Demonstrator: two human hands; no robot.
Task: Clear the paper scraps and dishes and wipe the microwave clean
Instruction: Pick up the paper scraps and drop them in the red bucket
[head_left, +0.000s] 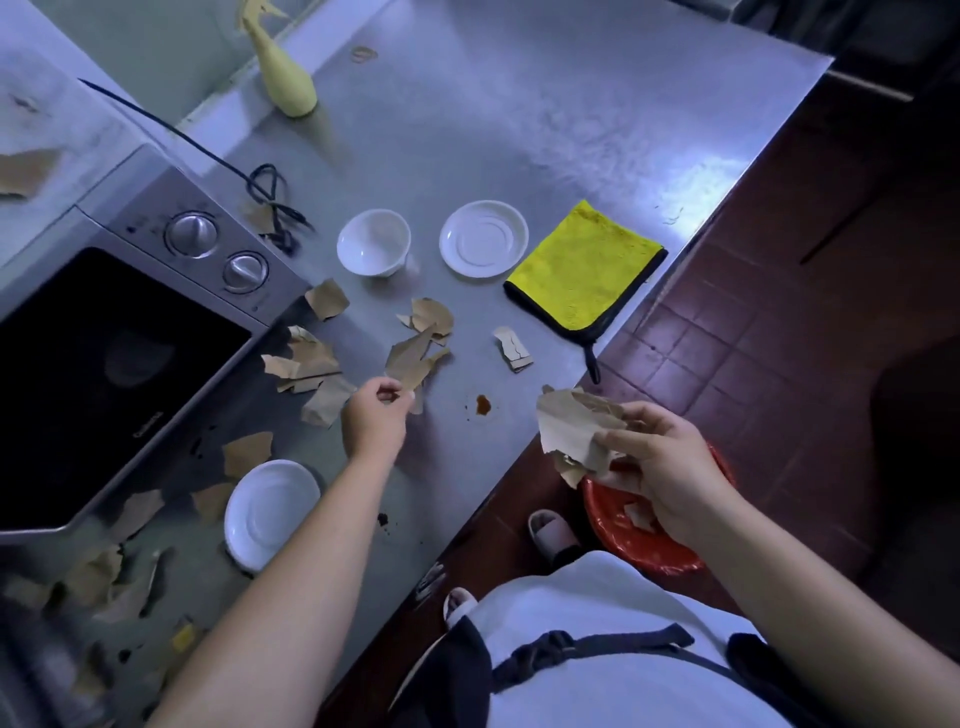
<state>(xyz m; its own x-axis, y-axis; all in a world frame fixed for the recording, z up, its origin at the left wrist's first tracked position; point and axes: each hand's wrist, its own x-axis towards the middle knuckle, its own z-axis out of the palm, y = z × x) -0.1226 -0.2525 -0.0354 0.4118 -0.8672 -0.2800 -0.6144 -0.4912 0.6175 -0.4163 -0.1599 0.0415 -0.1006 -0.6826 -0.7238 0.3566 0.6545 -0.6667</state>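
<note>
Nearby: bowl (373, 242), cloth (587, 267), possibly sauce stain (483, 404) amid scraps (431, 317).

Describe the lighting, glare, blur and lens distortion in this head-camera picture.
Head view: dim, bluish light; a pale glare patch on the far steel counter; the floor at right sinks into dark. Head view again: wide-angle bending curves the counter's edge and the microwave; paper scraps at lower left look smeared, the yellow cloth crisp.

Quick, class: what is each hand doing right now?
Left hand: pinches a paper scrap on the counter.
Right hand: holds a bunch of scraps over the red bin.
</note>
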